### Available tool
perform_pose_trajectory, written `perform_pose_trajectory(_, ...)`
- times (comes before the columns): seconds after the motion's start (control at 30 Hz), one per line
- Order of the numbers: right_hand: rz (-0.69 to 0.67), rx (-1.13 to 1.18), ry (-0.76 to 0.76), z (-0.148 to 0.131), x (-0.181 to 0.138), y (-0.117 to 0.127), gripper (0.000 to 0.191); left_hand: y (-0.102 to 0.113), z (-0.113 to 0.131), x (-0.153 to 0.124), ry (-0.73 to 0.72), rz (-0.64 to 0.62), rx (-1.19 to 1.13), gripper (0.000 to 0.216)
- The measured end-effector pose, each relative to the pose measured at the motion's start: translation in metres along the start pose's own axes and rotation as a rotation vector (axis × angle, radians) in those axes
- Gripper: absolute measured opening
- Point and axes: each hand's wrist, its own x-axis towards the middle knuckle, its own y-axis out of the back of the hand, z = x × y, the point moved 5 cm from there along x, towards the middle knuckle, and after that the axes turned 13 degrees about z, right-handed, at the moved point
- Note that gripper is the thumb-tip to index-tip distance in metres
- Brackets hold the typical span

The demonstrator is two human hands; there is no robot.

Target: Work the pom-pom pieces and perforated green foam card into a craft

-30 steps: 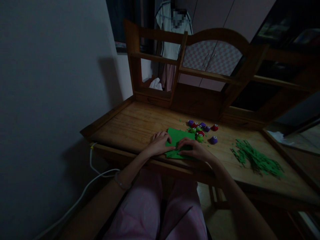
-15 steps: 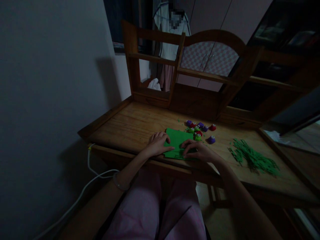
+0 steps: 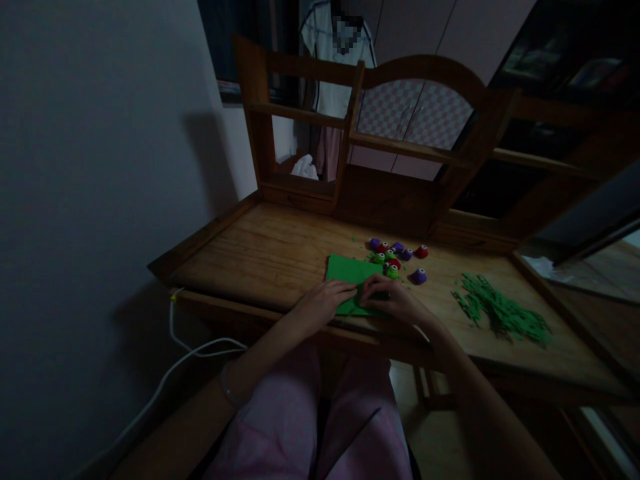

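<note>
A flat green sheet (image 3: 350, 269) lies on the wooden desk near its front edge, right in front of me. My left hand (image 3: 327, 300) rests on its left part, fingers stretched toward the right and lying on the green surface. Close beside those fingertips is my right hand (image 3: 387, 297), its thumb and fingers bent together in a pinch low over the sheet. Whatever is between them is hidden and too dark to make out. Small red, purple and green caps with eye shapes (image 3: 392, 272) stand just behind the sheet's right corner.
A heap of thin green cut-out strips (image 3: 505, 310) lies on the desk (image 3: 260, 247) to the right. Tiny green scraps are scattered near the caps. A wooden shelf frame (image 3: 300, 117) rises at the back. A white cable (image 3: 173, 327) hangs off the front left.
My left hand has slid right across the sheet, its fingers now stretched close to my right hand. The right hand's fingers have drawn closer together. The view has shifted slightly.
</note>
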Motion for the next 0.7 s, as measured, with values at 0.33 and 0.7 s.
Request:
perform_pose_trajectory(0.33, -0.023, -0.010, -0.090, 0.005, -0.020, 0.027, 0.019, -0.003, -0.002, -0.003, 0.029, -0.089, -0.021, 0.055)
perform_pose_trajectory(0.7, 0.785, -0.241, -0.476, 0.043, -0.141, 0.150, 0.039, 0.012, -0.010, 0.001, 0.186, -0.069, -0.281, 0.049)
